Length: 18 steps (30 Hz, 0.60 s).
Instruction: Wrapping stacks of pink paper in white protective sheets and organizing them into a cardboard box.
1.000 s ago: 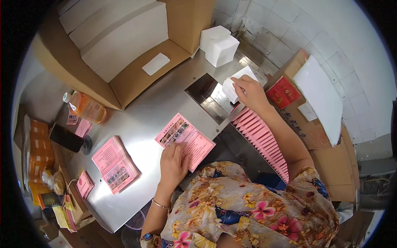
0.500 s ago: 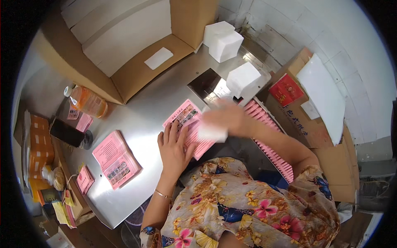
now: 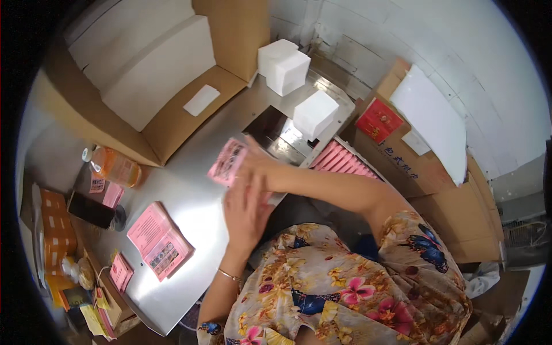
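In front of me a pink printed sheet (image 3: 228, 162) lies on the metal tabletop, its far left part showing past my hands. My right hand (image 3: 257, 165) crosses over from the right and covers the sheet's right part. Blur and overlap hide its fingers, so its grip cannot be made out. My left hand (image 3: 244, 210) is close below it, with fingers stretched out over the sheet's near part and overlapping the right hand. No white stack shows in either hand; whether one lies under them is hidden. To the left rests a thick pile of pink printed sheets (image 3: 160, 240).
White block-shaped stacks (image 3: 315, 114) stand at the back by a dark shiny plate (image 3: 267, 126). At right a box holds rows of pink packets (image 3: 343, 159). Cardboard (image 3: 201, 109) rises at the back left. A bottle (image 3: 115, 165) and phone (image 3: 91, 210) occupy the left side.
My right hand has moved left over the pink sheet, closer to my left hand. The white stack it held is out of sight. The whole view has shifted slightly.
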Tool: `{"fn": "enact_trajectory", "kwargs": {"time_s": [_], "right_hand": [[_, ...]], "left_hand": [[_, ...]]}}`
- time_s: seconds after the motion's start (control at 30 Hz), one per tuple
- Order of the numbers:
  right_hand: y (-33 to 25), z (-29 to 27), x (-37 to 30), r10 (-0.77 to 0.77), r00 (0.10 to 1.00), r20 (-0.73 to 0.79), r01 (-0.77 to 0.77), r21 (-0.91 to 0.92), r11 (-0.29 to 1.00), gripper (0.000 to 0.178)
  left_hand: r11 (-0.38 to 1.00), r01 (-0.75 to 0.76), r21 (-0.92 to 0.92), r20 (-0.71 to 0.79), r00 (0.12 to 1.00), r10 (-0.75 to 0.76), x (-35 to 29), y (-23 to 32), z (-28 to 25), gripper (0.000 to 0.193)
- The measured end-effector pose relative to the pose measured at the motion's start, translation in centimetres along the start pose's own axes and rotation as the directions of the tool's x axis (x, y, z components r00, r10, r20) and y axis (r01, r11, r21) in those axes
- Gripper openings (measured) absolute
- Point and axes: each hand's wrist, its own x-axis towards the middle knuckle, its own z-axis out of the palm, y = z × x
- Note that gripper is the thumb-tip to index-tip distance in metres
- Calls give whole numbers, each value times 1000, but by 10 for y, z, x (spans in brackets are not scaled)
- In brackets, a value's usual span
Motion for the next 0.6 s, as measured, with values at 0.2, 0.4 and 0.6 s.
{"fn": "enact_trajectory", "kwargs": {"time_s": [0.2, 0.4, 0.6], "right_hand": [[49, -15, -52, 101, 964, -246, -162, -246, 956, 21], [55, -19, -54, 524, 852, -6, -508, -256, 822, 16], [66, -14, -46, 505, 862, 42, -491, -175, 854, 19]], "left_hand": [[998, 46, 39, -227, 973, -36, -52, -10, -50, 57], [771, 528, 355, -275, 848, -454, -109, -80, -151, 43], [666, 531, 525, -105, 816, -568, -126, -89, -163, 14]]}}
